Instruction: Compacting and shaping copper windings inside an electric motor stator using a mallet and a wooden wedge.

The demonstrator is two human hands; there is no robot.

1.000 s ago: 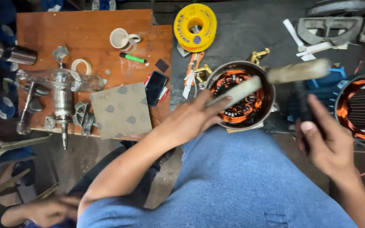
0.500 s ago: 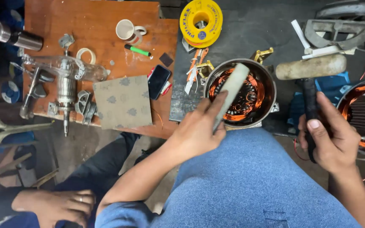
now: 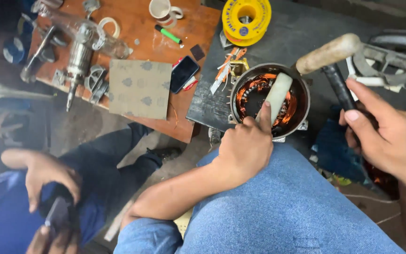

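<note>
The left hand (image 3: 245,148) keeps a clenched grip on a pale flat stick (image 3: 277,96), index finger laid along it, its far end pressed down among the copper windings (image 3: 259,87) of a round metal motor stator (image 3: 269,99) that sits just beyond the knuckles, against the person's blue-jeaned knee (image 3: 278,207). The right hand (image 3: 386,136) has its grip closed around the dark handle of a mallet (image 3: 330,54), whose pale head hangs just above the stator's far rim (whether it touches the rim cannot be told). Beyond the left hand lies a yellow spool (image 3: 246,19); farther to its left, a wooden counter (image 3: 137,37) carries a phone (image 3: 184,74), a cup (image 3: 162,10), a green marker (image 3: 167,34) and a grey card sheet (image 3: 139,88). Another person's hand (image 3: 48,176) rests low to the left.
</note>
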